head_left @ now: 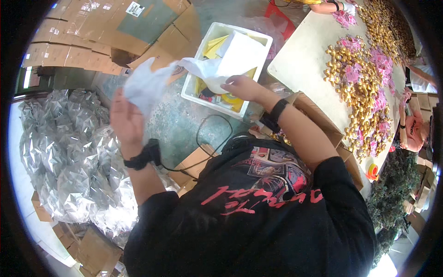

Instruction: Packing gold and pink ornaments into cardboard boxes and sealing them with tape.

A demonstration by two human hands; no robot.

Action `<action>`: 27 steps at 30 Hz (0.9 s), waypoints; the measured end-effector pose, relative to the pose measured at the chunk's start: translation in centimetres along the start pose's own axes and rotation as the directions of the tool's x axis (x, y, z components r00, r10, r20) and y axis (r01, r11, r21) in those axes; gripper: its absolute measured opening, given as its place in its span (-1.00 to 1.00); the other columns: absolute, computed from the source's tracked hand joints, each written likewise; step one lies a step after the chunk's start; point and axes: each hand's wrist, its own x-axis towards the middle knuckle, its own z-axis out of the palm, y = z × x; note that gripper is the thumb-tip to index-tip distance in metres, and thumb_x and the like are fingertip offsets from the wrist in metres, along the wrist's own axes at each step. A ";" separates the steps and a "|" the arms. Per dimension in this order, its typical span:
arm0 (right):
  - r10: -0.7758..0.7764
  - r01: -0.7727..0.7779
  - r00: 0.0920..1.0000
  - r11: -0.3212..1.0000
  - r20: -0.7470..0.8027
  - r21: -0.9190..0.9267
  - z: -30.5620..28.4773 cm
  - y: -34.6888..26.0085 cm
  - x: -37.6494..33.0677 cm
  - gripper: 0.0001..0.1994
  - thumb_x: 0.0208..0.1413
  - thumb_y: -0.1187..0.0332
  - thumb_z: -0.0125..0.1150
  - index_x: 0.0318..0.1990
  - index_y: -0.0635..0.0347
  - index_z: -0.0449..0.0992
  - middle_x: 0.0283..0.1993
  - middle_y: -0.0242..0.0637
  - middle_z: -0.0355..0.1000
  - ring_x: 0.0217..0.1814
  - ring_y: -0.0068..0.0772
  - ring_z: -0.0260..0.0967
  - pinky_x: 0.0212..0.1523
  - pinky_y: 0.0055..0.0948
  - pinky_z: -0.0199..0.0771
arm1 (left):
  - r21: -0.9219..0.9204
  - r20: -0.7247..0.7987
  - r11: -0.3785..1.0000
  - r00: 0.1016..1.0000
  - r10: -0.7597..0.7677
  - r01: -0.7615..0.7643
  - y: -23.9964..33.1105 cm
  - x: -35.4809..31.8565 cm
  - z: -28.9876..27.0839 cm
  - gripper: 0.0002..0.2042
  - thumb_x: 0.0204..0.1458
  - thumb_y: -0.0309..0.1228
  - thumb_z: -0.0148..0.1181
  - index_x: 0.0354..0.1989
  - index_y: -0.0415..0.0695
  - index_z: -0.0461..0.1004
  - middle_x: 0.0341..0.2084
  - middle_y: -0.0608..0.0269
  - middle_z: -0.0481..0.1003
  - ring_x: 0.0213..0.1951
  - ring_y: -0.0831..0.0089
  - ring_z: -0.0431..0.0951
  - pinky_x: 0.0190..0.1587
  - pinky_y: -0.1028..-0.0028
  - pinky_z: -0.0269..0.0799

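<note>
A thin, crumpled white sheet (146, 87), blurred by motion, is up in the air at my left hand (127, 121). Its edge covers some of my fingers, which look closed on it. I cannot tell whether it is paper, film or cloth. My right hand (243, 87) pinches the lower edge of white sheeting (203, 69) over a white foam box (186, 91). Whether both hands hold one piece is unclear. Inside the box lie a white stack (244, 53), yellow sheets (215, 45) and a round yellow item (232, 99) resembling a tape roll.
Cardboard cartons (87, 27) stand at the far left, above shiny silver pieces in clear plastic (69, 152). A pale table (295, 64) on the right bears gold ornaments with pink tags (355, 97). A black cable (198, 131) loops near me. Other people work beyond the table.
</note>
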 end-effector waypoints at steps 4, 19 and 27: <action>-0.099 0.127 0.992 0.699 -0.080 0.704 0.2 -0.4 -3.3 -0.31 0.25 -0.15 -0.04 0.29 0.28 0.23 0.25 -0.07 0.26 0.10 -0.22 0.36 0.13 -0.21 0.39 | 0.080 0.341 0.973 0.911 -0.232 0.218 -2.9 -5.3 11.0 -0.78 0.18 -0.44 0.06 -0.05 -0.25 0.40 -0.16 0.24 0.44 -0.12 0.45 0.48 -0.07 0.51 0.40; -0.068 0.356 0.851 0.804 -0.521 0.476 -2.5 5.9 -21.3 -0.63 0.16 0.32 0.25 0.05 0.37 0.46 -0.09 -0.29 0.52 -0.06 -0.50 0.42 -0.02 -0.43 0.41 | -0.056 0.669 0.447 0.366 -0.646 0.893 -11.5 -7.3 24.1 -0.52 0.29 -0.19 -0.04 0.24 -0.30 0.18 0.15 0.10 0.36 0.19 0.29 0.35 0.25 0.19 0.23; 0.282 0.183 0.681 0.828 -0.676 0.530 -2.6 11.9 -24.5 -0.65 0.17 0.26 0.21 -0.04 0.40 0.47 -0.32 -0.31 0.53 -0.27 -0.51 0.44 -0.26 -0.44 0.43 | -0.245 0.615 0.475 0.514 -0.598 0.845 -11.4 -6.2 27.8 -0.56 0.24 -0.29 0.04 0.23 -0.22 0.22 0.14 0.13 0.40 0.17 0.23 0.38 0.25 0.16 0.25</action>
